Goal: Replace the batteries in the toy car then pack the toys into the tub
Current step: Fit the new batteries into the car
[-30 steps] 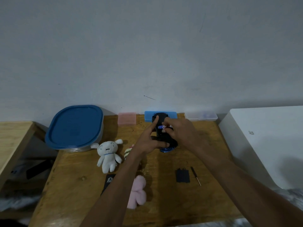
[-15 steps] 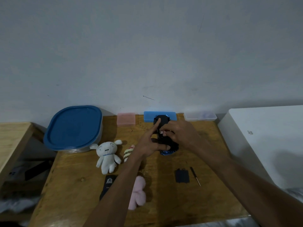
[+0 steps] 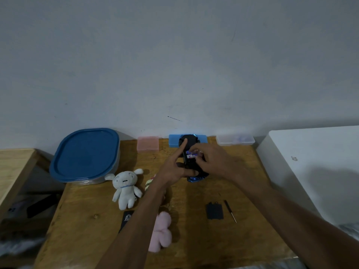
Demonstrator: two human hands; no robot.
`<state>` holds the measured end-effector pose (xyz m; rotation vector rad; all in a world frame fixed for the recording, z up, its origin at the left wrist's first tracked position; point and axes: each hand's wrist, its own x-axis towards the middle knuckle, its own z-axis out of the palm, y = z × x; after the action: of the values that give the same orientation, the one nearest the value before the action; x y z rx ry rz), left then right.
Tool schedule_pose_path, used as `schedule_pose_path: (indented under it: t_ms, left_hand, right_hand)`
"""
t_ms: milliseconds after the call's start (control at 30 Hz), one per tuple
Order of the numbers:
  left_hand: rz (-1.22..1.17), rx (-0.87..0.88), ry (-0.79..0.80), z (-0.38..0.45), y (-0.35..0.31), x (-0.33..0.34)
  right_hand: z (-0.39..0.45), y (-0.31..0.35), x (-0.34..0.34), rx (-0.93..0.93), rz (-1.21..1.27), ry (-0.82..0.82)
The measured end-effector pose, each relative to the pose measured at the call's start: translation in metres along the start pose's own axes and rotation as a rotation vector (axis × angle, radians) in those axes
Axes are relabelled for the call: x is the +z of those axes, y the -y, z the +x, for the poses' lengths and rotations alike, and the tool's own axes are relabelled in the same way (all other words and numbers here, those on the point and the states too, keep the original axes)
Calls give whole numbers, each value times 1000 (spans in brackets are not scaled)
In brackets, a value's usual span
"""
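Now both hands [image 3: 196,164] hold the upturned toy car [image 3: 187,141].

table [image 3: 93,226]: wood, matt, with a knot showing
tub [image 3: 85,154]: smooth blue plastic lid, clear plastic wall
white plush [image 3: 126,186]: soft cloth, matt
pink plush [image 3: 161,232]: fluffy cloth
toy car [image 3: 187,140]: black plastic, glossy blue body
cases [image 3: 235,140]: translucent plastic
battery cover [image 3: 214,210]: matt black plastic
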<state>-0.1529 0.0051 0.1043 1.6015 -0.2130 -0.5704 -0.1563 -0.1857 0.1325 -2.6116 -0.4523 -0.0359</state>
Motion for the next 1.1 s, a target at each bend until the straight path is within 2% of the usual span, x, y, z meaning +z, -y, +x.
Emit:
schedule_pose_path:
  t_ms: [100,300,467,567,767,1100]
  left_hand:
    - [41,11,2,2,-3,-4]
    - [66,19,-25,4,-3,-3]
    - [74,42,-47,5,-1,0]
    - [73,46,-40,6,0,1]
    - [99,69,-46,8,1,-4]
    - [130,106,-97,7,3,-3]
  right_hand:
    - [-3,1,-1,138,239,-57]
    - [1,4,3,306,427,-203]
    - [3,10,9,344,533,-395]
    - [4,18,11,413,639,-450]
    - [-2,26,20,491,640,-497]
    - [-6,27,36,554,456,-581]
